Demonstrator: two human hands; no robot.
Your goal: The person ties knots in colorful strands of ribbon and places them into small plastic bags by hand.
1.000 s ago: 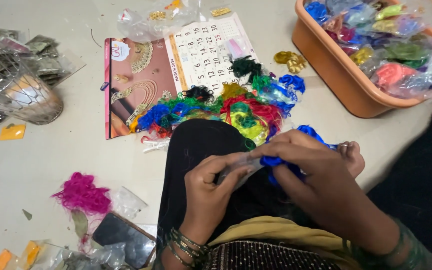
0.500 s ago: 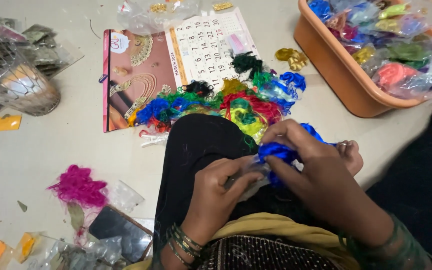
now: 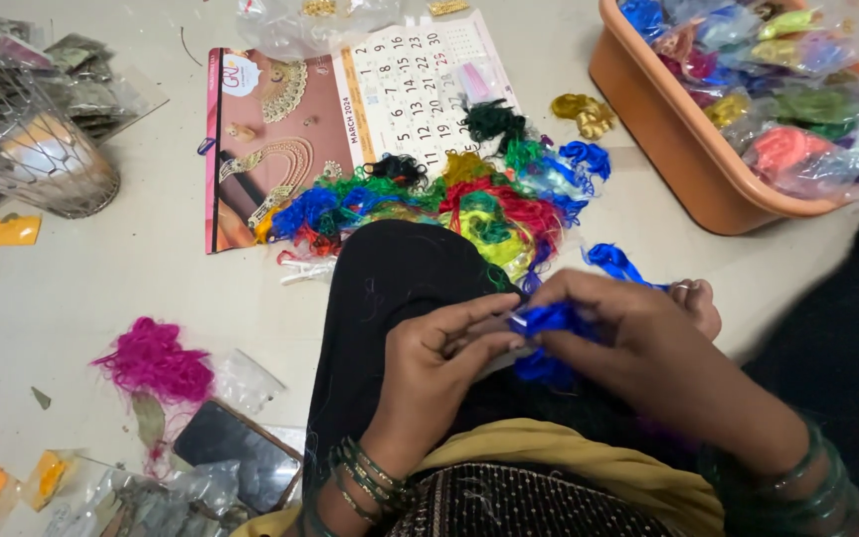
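Over my black-clad knee, my left hand [image 3: 439, 363] and my right hand [image 3: 638, 343] pinch a tuft of blue thread [image 3: 549, 320] between their fingertips. The left hand also presses a small clear plastic bag against the tuft, mostly hidden by the fingers. More blue thread [image 3: 613, 264] trails out past my right hand. Beyond my knee lies a pile of mixed coloured thread tufts [image 3: 469, 199], red, green, yellow and blue, on the floor.
A calendar sheet [image 3: 350, 109] lies under the pile. An orange tub [image 3: 688, 149] of bagged coloured threads stands at right. A wire basket [image 3: 32, 149] sits at left, a pink tuft [image 3: 156, 360] and a dark phone [image 3: 236, 457] near my left side.
The blue tuft has been drawn in tighter between my fingertips, and both hands have shifted slightly toward my body. The view has tilted a little.
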